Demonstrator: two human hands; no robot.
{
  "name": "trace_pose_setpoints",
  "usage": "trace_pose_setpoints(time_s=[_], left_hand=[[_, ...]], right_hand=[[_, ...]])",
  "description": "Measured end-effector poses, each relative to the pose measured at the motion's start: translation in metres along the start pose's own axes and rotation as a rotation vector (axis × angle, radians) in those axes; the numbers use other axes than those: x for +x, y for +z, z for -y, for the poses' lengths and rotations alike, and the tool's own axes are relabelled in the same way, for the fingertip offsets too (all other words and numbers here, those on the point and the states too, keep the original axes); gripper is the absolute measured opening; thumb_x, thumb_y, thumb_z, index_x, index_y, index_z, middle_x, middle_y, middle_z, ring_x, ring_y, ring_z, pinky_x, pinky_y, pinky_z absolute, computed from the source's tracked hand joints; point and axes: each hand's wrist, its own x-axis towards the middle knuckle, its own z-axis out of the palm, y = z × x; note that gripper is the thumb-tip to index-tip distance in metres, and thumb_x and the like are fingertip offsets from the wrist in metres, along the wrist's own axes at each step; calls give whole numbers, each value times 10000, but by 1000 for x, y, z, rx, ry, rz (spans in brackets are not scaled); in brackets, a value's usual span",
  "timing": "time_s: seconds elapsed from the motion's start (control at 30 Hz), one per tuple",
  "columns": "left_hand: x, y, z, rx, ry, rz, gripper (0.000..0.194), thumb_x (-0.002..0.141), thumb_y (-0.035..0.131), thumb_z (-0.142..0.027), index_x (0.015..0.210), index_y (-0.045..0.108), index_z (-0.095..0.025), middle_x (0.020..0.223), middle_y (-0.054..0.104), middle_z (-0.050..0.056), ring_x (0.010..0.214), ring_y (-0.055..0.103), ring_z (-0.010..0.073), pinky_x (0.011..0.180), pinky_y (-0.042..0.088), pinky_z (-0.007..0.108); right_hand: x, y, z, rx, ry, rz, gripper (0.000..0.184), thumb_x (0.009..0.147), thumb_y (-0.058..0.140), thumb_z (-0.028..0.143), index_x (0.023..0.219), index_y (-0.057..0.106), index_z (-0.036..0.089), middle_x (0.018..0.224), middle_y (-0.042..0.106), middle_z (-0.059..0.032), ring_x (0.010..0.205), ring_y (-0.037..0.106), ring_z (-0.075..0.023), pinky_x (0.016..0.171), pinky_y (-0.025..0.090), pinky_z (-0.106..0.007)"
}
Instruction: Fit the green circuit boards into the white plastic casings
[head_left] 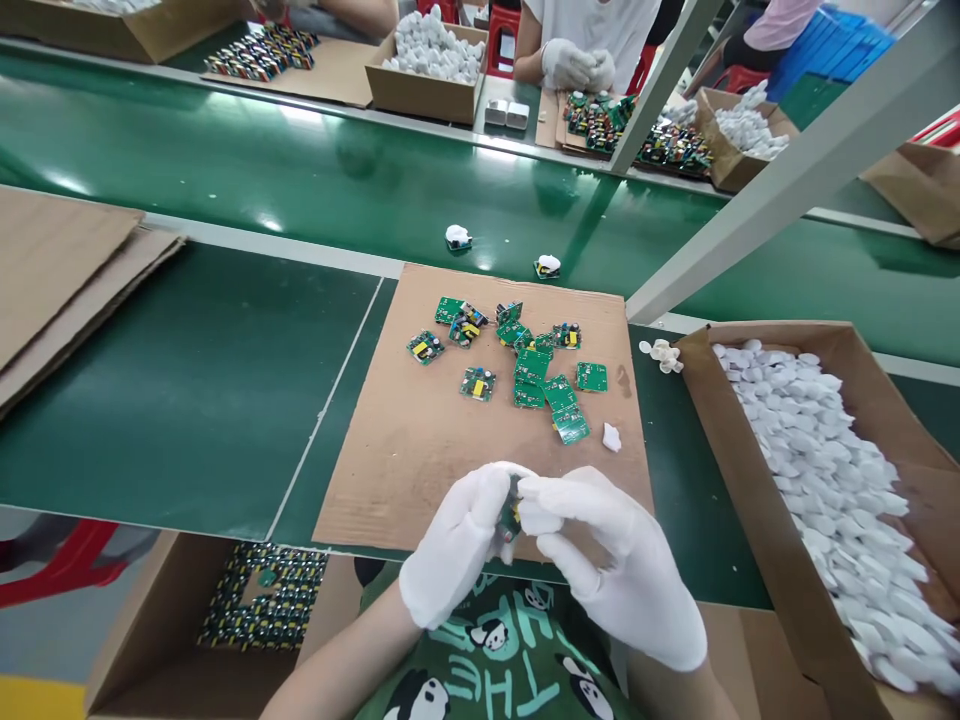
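My left hand (465, 545), in a white glove, holds a small circuit board (510, 512) upright above the cardboard's front edge. The gloved right hand (622, 565) meets the same board from the right, its fingertips bent against it and its thumb a little apart. Whether a white piece lies under those fingertips cannot be made out. Several green circuit boards (531, 366) lie loosely on the cardboard sheet (397, 450) beyond my hands, some face down, some showing yellow and black parts. One white piece (611, 437) rests near the sheet's right side.
To the right stands a cardboard box (739, 500) of white pieces (832, 480), with small pale discs (662, 354) beside it. Two white-topped boards (458, 237) sit on the green belt (300, 170). A slanted post (750, 200) rises at right. Below left, a box holds boards (262, 595). Co-workers sit opposite.
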Motion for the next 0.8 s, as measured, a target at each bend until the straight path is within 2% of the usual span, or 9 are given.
trace_pose_setpoints(time_s=[0.1,0.17,0.27,0.37,0.43,0.63,0.8], left_hand=[[1,2,2,38,-29,-7,648,958,328,-703,815,629,-146,597,516,-15,456,403,75,434,318,195],[1,3,4,46,-32,-8,663,951,298,-718,740,583,-158,573,479,-22,457,384,81,426,307,198],[2,4,6,61,-26,-54,626,936,331,-728,718,536,-179,575,451,-35,460,379,89,412,298,203],[1,5,5,76,-44,-69,617,932,327,-735,677,483,-196,555,417,-45,444,371,93,404,294,215],[-1,7,4,74,-49,-65,629,932,302,-744,654,463,-203,537,394,-47,438,355,99,399,285,226],[-5,8,6,152,-21,-144,643,918,316,-759,755,585,-198,544,458,-33,482,404,138,469,344,271],[-2,8,7,250,51,-182,687,944,245,-734,720,601,-190,627,552,18,615,501,181,593,415,309]], right_hand=[[2,-1,5,-80,-115,53,342,908,566,8,1168,572,229,1080,745,-29,856,648,-136,777,567,-273],[1,0,8,-123,-124,60,328,908,565,10,1157,567,223,1094,742,-37,848,647,-137,763,563,-267],[0,5,12,-123,-24,30,295,908,574,32,1124,585,232,999,724,-16,821,653,-131,752,557,-258],[-2,12,13,-51,82,-8,238,913,606,73,1070,609,253,865,694,25,849,681,-130,808,558,-248],[-3,15,13,-67,92,-33,209,919,623,89,1037,621,262,872,712,31,890,696,-134,836,554,-246],[-7,12,15,-232,-21,-48,244,907,644,60,1070,628,241,1034,758,6,924,694,-140,810,546,-252],[-9,12,22,-358,-113,-75,303,894,631,18,1133,619,203,1090,752,-42,896,673,-153,810,551,-277]])
